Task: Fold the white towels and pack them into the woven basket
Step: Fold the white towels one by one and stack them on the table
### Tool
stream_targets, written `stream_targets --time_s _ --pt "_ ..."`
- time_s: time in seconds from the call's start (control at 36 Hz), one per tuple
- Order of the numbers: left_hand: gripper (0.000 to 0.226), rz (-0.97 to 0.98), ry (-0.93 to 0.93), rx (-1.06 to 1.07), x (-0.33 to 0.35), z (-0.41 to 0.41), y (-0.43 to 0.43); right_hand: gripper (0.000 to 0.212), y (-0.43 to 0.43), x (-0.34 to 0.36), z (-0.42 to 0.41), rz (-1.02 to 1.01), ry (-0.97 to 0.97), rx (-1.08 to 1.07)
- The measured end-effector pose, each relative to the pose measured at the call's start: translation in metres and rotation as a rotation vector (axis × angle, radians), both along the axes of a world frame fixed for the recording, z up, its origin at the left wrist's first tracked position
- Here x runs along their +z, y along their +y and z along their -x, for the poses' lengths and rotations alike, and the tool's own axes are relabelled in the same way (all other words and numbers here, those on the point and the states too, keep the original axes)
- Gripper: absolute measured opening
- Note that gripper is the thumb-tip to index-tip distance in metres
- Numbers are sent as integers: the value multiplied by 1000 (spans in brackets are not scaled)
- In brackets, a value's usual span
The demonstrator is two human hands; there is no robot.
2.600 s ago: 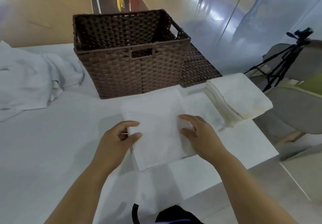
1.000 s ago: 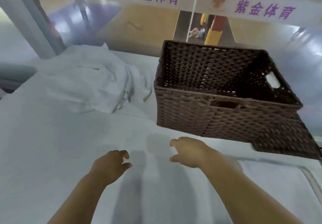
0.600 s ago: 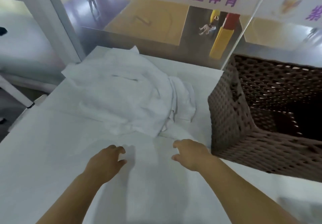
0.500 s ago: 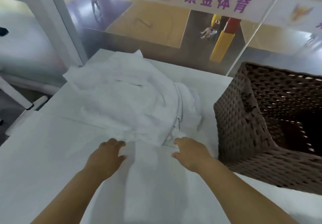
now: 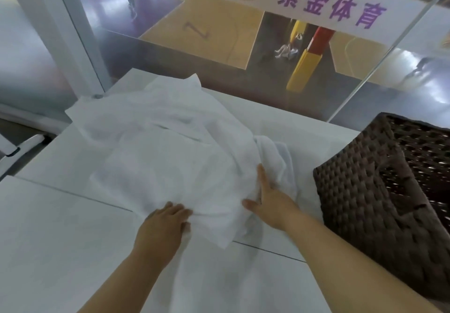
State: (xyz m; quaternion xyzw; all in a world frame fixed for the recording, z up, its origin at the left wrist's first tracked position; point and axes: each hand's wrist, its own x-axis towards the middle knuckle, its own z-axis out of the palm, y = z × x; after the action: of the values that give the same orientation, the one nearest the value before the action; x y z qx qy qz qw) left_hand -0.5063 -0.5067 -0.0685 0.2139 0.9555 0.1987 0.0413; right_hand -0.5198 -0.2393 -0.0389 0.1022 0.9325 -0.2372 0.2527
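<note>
White towels [image 5: 170, 161] lie in a rumpled heap across the far half of a pale desk [image 5: 60, 239], left of the brown woven basket [image 5: 365, 191], which stands at the desk's right side with its open top showing. The person's left hand [image 5: 160, 230] grips the heap's near edge, fingers curled over the cloth and thumb tucked against the hem. The right hand [image 5: 270, 198] lies flat against the heap's right flank, fingers straight and pointing away, thumb spread toward the left hand; it sits between the towels and the basket, touching only the cloth. Beyond the desk, a white banner [image 5: 328, 3] with purple characters hangs above a sports-hall floor.
</note>
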Motion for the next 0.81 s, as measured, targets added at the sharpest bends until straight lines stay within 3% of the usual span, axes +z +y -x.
stream_targets --time_s 0.14,0.25,0.44,0.61,0.72,0.81 --pt "22 3 -7 146 -7 -7 -9 82 6 -18 -15 -121 13 104" --pt "31 75 -70 156 -11 -12 -15 51 12 -18 -34 -126 63 102" --pt "72 339 -169 85 -6 -26 -13 61 17 -28 -103 -202 84 76" --pt "90 344 -168 66 19 -64 2 43 0 -35 -176 -131 125 85" --pt "54 221 171 -265 30 -106 12 44 -10 -36 -223 -104 107 76" --pt "58 249 87 -355 29 -135 17 41 -15 -31 -256 -87 100 53"
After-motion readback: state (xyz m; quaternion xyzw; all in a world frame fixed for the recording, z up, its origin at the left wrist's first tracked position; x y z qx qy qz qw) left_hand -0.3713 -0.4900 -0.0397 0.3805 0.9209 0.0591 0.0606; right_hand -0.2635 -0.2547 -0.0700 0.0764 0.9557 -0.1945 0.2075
